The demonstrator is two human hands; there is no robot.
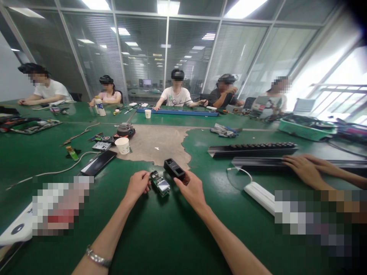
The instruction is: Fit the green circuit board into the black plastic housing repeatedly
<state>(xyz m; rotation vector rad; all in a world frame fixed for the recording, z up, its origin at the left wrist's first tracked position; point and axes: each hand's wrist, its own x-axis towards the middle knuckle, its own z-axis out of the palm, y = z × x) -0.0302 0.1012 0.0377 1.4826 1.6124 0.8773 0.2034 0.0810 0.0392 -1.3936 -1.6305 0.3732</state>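
Note:
Near the middle of the green table (pixel 137 233), my left hand (pixel 139 186) pinches the left edge of a small green circuit board (pixel 160 184) with a silvery block on its face. A black plastic housing (pixel 174 169) with rectangular openings is gripped at its near end by my right hand (pixel 191 190), thumb on the near side. The housing is tilted, just to the right of the board and apart from it. Fingertips of both hands are partly hidden.
Left lie a black phone (pixel 99 163), a paper cup (pixel 122 146) and electronic parts (pixel 125 130). Right are a white power strip (pixel 259 196), black metal rails (pixel 252 149), gloves (pixel 225 130) and a green basket (pixel 308 130). A neighbour's hands (pixel 304 168) rest on one rail. Several people sit opposite.

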